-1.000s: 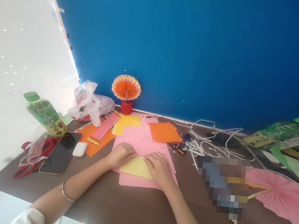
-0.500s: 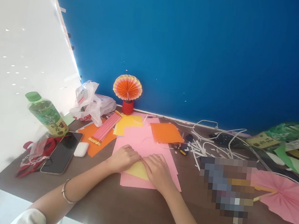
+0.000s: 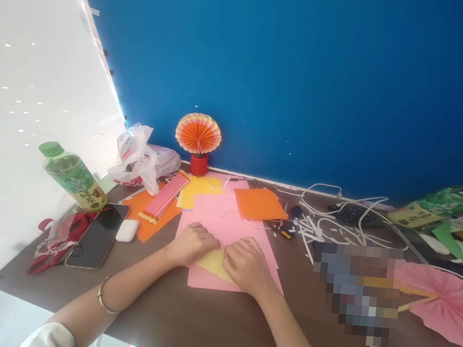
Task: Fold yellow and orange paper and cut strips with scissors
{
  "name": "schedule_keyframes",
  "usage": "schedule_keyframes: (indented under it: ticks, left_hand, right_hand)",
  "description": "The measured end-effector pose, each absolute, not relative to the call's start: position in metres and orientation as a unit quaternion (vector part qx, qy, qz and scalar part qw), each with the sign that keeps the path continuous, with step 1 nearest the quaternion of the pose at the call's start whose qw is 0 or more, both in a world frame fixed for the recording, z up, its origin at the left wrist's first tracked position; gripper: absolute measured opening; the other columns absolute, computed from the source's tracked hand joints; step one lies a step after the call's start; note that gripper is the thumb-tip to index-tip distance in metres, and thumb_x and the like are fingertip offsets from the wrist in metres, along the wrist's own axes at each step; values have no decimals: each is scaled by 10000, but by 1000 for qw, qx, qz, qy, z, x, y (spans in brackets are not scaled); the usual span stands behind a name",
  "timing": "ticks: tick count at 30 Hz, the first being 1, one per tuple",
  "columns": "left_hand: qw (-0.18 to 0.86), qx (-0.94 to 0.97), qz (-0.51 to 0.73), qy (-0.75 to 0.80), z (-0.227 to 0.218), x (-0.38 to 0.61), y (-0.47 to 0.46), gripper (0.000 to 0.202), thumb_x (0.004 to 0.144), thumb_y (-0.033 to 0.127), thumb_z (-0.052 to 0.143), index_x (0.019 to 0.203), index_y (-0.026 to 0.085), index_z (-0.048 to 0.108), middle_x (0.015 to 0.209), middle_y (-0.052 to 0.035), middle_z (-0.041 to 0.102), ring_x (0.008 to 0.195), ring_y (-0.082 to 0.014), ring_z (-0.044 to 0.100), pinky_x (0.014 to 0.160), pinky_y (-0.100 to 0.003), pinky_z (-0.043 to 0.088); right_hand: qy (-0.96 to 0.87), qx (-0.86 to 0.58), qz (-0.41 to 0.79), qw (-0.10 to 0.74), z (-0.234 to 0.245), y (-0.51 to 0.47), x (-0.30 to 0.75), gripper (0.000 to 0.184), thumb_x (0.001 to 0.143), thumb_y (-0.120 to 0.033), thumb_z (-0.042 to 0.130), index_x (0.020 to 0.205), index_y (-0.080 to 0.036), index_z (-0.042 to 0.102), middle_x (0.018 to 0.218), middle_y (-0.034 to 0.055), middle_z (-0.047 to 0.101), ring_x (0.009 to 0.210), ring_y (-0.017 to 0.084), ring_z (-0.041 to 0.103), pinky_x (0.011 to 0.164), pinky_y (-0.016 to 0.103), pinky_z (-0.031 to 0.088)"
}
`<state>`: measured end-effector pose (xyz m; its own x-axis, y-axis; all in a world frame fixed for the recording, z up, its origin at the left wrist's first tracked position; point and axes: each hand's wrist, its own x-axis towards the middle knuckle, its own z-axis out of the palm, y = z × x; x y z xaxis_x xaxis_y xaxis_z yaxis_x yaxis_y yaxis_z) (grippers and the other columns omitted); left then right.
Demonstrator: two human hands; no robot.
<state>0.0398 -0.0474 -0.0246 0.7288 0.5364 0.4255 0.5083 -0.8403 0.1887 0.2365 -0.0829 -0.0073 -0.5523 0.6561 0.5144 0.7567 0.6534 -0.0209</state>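
Both hands flat on yellow paper [image 3: 212,262], atop pink sheet [image 3: 227,227] at bench [image 3: 202,322] centre. Left hand [image 3: 193,242] grip curled, pressing paper's left edge; right hand [image 3: 248,265] fingers pressed together on right half

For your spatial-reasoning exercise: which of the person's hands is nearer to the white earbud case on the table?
Left. The left hand lies just right of the white earbud case; the right hand sits farther right, both pressing the yellow paper.
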Motion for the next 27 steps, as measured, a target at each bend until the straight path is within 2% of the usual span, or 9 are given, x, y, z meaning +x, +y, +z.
schedule_keyframes:
  ticks: [13,18,22,24,27]
  left_hand:
    - [76,893,250,366,-24,29,-37,218,880,224,435,856,207,651,762,-4,696,696,-149,613,685,-284,382]
    - [153,867,260,398,-18,28,-36,252,884,270,428,822,215,666,768,-1,695,708,-145,616,671,-257,406]
    - [246,806,309,440,-16,26,-34,259,874,266,418,805,185,654,797,-13,688,737,-144,617,665,-238,434]
    - [291,772,333,456,-17,27,-33,251,864,291,433,799,172,644,804,-18,686,739,-148,616,665,-241,448]
    - [328,753,339,460,-19,30,-35,258,855,320,444,789,163,637,778,-19,680,725,-153,611,651,-246,458]
  right_hand:
    - [-859,-437,-77,257,0,-76,261,214,750,-99,434,570,-190,506,531,-8,523,559,124,427,679,281,321]
    - [-850,-449,-92,258,2,-72,277,220,755,-113,431,561,-194,494,538,-7,534,570,129,447,699,287,333]
    - [-805,-512,-102,281,2,-67,294,223,752,-118,426,554,-197,492,519,4,527,553,146,447,670,306,344]
    - [-773,-546,-78,313,2,-67,294,205,769,-130,422,610,-194,534,557,17,561,576,158,472,672,317,357]
    - [-739,-555,40,381,0,-69,279,164,828,-220,445,819,-196,606,768,50,652,731,189,556,714,328,401]
